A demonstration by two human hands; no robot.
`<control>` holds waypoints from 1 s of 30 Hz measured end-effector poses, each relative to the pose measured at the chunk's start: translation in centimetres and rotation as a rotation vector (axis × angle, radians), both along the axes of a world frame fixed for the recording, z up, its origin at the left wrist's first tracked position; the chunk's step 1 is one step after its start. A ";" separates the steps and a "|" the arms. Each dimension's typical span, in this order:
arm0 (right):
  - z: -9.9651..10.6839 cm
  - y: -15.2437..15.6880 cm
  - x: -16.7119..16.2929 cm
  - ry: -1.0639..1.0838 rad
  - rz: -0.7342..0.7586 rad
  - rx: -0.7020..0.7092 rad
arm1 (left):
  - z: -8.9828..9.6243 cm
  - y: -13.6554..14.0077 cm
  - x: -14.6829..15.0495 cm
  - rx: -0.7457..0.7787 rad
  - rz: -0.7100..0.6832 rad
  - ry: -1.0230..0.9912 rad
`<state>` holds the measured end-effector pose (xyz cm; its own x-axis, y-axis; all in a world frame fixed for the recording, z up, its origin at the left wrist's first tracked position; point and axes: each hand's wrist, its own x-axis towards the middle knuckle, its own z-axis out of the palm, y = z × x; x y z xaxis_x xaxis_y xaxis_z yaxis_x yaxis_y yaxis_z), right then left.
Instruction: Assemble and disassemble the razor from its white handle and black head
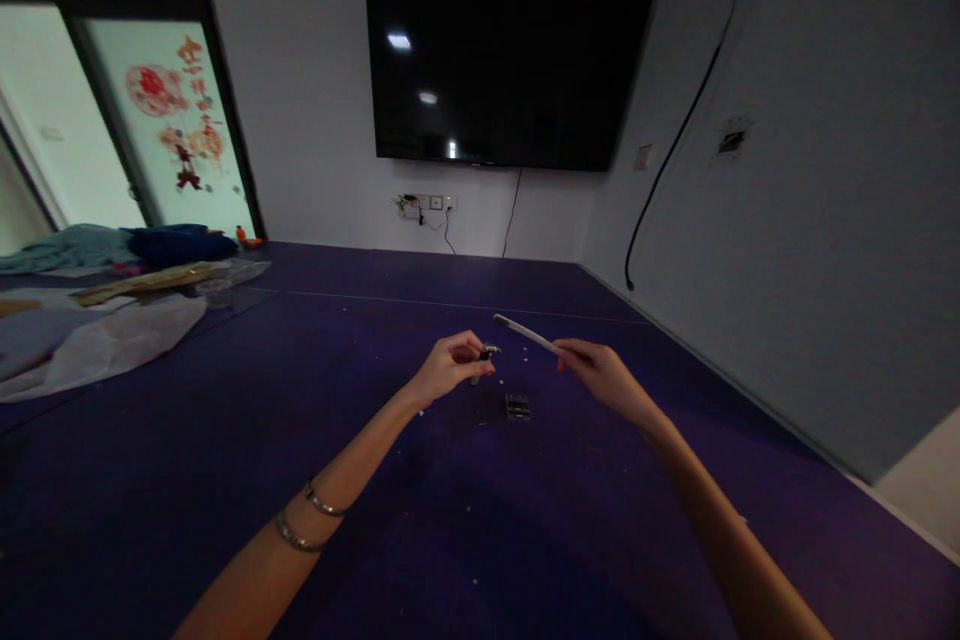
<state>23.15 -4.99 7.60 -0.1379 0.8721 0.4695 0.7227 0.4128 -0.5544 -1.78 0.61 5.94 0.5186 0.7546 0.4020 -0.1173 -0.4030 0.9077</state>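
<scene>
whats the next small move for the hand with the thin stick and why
Probably bring the right hand a little leftward, so the free tip of the thin pale stick meets the small dark piece pinched in the left hand. The tip already points that way, both hands are raised above the purple floor, and only a small gap separates tip and piece.

Small dark ridged block [517, 407] lies on the purple floor mat [225, 440]; black wall-mounted television [510, 70] behind; crumpled pale plastic sheeting [97, 335] far left.
</scene>
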 end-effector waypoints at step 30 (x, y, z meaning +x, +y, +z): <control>4.6 -4.6 0.9 -0.060 0.189 0.074 | -0.1 -1.8 0.9 -0.066 -0.053 0.022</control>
<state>24.05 -9.54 12.15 -0.3256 0.7917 0.5169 0.6596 0.5819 -0.4757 -0.85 -1.22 5.82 0.5665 0.7503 0.3407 -0.1170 -0.3361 0.9345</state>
